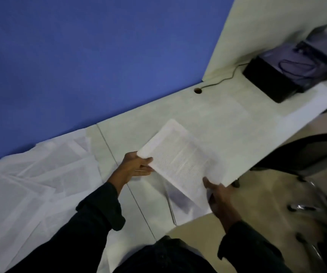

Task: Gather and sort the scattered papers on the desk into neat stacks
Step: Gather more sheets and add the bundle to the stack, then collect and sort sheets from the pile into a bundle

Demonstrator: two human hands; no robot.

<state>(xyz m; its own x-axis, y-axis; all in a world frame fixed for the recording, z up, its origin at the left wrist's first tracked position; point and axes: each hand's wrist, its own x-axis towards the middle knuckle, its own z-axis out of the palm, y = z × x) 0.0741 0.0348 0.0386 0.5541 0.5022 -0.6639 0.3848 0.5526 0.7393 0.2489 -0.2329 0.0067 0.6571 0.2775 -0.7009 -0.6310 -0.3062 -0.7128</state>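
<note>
I hold a stack of printed white papers (pixel 176 154) just above the pale desk (pixel 213 115). My left hand (pixel 135 167) grips its left corner, thumb on top. At the stack's near right corner is my right hand (pixel 220 200), thumb on the sheet and fingers underneath. Several loose papers (pixel 36 174) lie scattered and overlapping on the left part of the desk, against the blue partition. Another sheet (pixel 180 201) lies under the held stack at the desk's front edge.
A black box-shaped device (pixel 277 79) with a cable stands at the desk's far right, and its cord runs to a cable hole (pixel 198 90). A black office chair (pixel 306 154) stands to the right of the desk. A blue partition (pixel 79 56) borders the desk's far side.
</note>
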